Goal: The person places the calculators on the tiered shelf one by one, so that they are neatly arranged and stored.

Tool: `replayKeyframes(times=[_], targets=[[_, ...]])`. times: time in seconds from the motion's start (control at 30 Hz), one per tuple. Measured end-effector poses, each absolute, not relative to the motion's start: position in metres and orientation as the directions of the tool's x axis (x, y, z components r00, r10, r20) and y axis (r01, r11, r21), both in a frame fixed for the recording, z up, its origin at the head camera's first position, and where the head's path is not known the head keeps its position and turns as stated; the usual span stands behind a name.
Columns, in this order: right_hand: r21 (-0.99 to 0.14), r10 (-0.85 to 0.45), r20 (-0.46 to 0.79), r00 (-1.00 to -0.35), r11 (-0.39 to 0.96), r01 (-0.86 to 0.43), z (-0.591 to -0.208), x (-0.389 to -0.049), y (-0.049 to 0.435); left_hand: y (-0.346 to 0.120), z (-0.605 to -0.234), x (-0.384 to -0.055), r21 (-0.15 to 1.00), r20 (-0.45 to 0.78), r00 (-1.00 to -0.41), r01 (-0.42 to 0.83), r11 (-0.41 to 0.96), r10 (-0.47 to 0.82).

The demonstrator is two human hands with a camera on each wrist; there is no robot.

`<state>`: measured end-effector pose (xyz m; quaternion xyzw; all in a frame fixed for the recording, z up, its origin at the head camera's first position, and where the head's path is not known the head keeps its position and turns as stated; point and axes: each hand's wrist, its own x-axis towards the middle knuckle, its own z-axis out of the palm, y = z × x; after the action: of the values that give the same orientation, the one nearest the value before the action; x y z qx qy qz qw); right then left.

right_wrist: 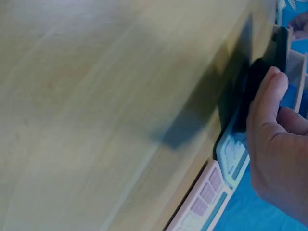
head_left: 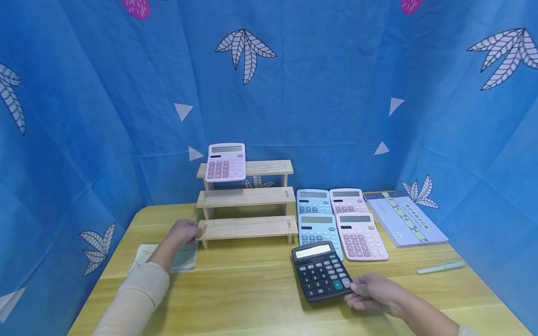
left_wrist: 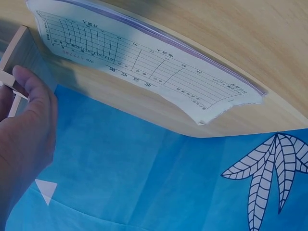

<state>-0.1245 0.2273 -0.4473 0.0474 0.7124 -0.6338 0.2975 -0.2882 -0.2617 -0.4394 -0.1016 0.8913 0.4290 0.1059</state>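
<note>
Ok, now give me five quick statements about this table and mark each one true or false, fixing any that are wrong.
1. The right hand has the black calculator in its grip. True.
2. A pink calculator is on the top shelf. True.
3. The left hand is holding the top shelf. False: it holds the left end of the bottom shelf.
4. There are four blue calculators. False: there are two blue calculators, one behind the other.
5. The pen lies on the table, apart from the notebook. True.
</note>
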Motion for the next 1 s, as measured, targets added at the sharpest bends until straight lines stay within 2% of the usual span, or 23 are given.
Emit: replayKeyframes(times=[0.33, 0.53, 1.0], targets=[[-0.876, -0.457, -0.434, -0.776, 0.013, 0.483, -0.438, -0.133, 0.234, -0.262, -0.437, -0.286, 0.753, -0.295, -0.952, -0.285, 0.594, -0.082], [-0.884, -0.438, -0.424, -0.793, 0.011, 0.467, -0.428, -0.137, 0.233, -0.263, -0.438, -0.285, 0.774, -0.322, -0.944, -0.31, 0.552, -0.078], [-0.92, -0.454, -0.319, -0.832, -0.061, 0.386, -0.374, -0.167, 0.22, -0.267, -0.443, -0.292, 0.824, -0.348, -0.934, -0.346, 0.448, -0.082]])
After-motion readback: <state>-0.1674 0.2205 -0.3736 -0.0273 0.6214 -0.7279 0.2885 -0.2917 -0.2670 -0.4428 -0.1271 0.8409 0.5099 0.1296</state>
